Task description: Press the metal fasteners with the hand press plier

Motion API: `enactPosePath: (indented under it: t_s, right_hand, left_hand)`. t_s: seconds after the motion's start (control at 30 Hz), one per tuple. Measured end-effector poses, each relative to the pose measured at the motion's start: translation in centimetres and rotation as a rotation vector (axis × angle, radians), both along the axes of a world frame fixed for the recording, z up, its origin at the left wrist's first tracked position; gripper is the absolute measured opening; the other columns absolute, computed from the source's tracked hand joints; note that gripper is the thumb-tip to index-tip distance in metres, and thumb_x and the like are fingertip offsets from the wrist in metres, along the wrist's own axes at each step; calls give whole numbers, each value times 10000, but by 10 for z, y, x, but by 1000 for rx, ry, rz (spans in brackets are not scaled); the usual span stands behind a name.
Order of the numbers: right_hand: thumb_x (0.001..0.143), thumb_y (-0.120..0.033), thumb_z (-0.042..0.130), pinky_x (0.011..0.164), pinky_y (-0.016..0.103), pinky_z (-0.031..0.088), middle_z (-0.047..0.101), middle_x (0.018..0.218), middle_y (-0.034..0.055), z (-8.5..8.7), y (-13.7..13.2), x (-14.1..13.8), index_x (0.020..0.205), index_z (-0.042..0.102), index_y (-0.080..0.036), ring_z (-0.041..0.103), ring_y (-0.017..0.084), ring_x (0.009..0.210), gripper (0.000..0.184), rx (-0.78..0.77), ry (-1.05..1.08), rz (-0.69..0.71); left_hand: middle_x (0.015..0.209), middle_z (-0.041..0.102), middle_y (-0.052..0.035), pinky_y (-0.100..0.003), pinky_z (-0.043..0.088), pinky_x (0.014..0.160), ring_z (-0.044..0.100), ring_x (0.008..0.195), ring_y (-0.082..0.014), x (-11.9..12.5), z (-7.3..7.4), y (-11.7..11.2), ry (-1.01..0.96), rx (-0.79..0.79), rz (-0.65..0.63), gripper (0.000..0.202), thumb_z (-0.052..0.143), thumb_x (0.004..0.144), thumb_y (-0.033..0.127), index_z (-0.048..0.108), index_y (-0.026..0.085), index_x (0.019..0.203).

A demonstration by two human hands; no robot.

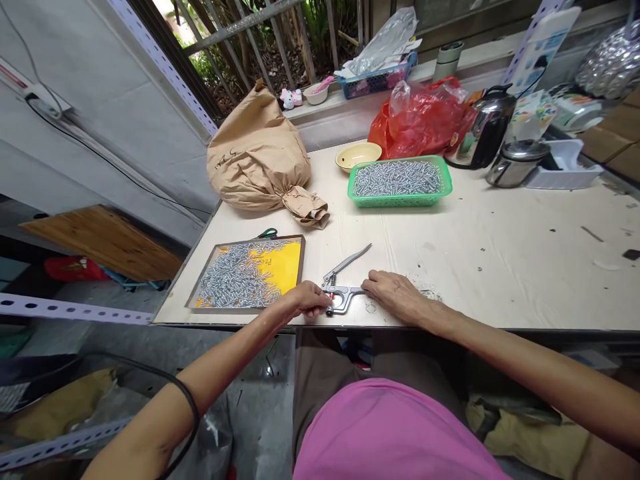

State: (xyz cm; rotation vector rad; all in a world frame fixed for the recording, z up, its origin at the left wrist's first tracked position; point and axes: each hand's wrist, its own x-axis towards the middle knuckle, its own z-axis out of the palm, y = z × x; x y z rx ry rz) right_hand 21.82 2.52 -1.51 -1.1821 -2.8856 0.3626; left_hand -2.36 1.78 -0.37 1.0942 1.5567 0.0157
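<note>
Snap-fastener pliers lie near the front edge of the table, their upper lever raised and angled away from me. My right hand is closed around the end of the lower handle. At the jaw, the fingers of my left hand are pinched together beside a small red part; whatever sits between the fingertips is too small to make out. Left of the pliers, a shallow tray holds a heap of small silvery metal pieces on a yellow sheet.
Behind the tray are green-handled scissors and a tied brown sack. A green basket full of similar metal pieces stands farther back, near a yellow bowl, red plastic bag and kettle. Dark scraps dot the right side.
</note>
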Motion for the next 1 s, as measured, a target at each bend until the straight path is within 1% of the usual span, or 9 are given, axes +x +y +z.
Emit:
enactPosePath:
  t_s: [0.07, 0.17, 0.27, 0.47, 0.63, 0.7, 0.8, 0.9, 1.0]
  right_hand:
    - [921, -347, 472, 789, 328, 393, 552, 1143, 122, 1, 8, 1, 1040, 594, -189, 510, 235, 1004, 231, 23, 66, 22]
    - [762, -531, 646, 932, 455, 351, 353, 1420, 176, -3, 28, 0, 1296, 464, -192, 337, 351, 1257, 658, 47, 103, 55]
    - [641, -616, 702, 965, 492, 321, 355, 1418, 194, -9, 48, -6, 1367, 383, -171, 277, 381, 1299, 909, 17, 46, 99]
    - [570, -660, 707, 851, 432, 384, 509, 1181, 177, 0, 57, -17, 1235, 494, -125, 446, 325, 1052, 881, 31, -8, 80]
    - [631, -521, 752, 767, 359, 409, 535, 1073, 157, 13, 45, -17, 1048, 596, -111, 466, 290, 982, 605, -47, -37, 43]
    - [664, -466, 754, 757, 342, 412, 542, 1050, 151, 13, 42, -16, 1016, 609, -112, 476, 274, 965, 520, -60, -19, 34]
    - [701, -426, 741, 751, 327, 414, 547, 1033, 143, 9, 38, -16, 995, 616, -111, 481, 260, 955, 448, -41, 23, 24]
    - [718, -419, 730, 761, 331, 416, 549, 1034, 146, 4, 36, -16, 1011, 616, -106, 483, 263, 959, 443, -15, 25, 18]
    - [711, -453, 725, 788, 351, 418, 549, 1043, 152, 1, 36, -15, 1045, 608, -95, 486, 277, 968, 504, 3, 13, 40]
  left_hand:
    - [427, 499, 46, -185, 283, 389, 411, 378, -52, -1, -2, -2, 4, -1, 16, 366, 748, 547, 456, 552, 147, 538]
    - [424, 494, 51, -185, 283, 387, 401, 365, -48, -1, -2, -5, 22, 4, 7, 367, 738, 568, 466, 554, 149, 551]
    - [413, 479, 59, -187, 279, 381, 381, 351, -45, 0, -1, -6, 17, 9, -4, 381, 733, 578, 478, 539, 152, 549]
    - [431, 488, 52, -198, 265, 382, 376, 358, -46, 3, -1, -5, 40, -24, 24, 412, 746, 566, 496, 524, 150, 540]
    - [436, 476, 50, -210, 274, 399, 384, 362, -59, 2, -1, -11, 56, -5, 19, 375, 683, 660, 484, 535, 153, 561]
    - [441, 475, 39, -226, 309, 430, 424, 392, -84, 4, 2, -18, 174, 122, -16, 367, 624, 732, 481, 562, 153, 578]
    - [604, 579, -14, -256, 406, 566, 559, 589, -146, 14, 8, -31, 422, 547, -117, 310, 577, 807, 431, 648, 147, 705]
    - [953, 629, -76, -308, 450, 786, 570, 925, -212, 29, 6, -36, 500, 935, -335, 255, 591, 829, 368, 658, 164, 965]
    - [1197, 559, -117, -373, 427, 918, 489, 1094, -252, 42, -2, -28, 485, 1064, -571, 392, 625, 811, 353, 569, 156, 1145]
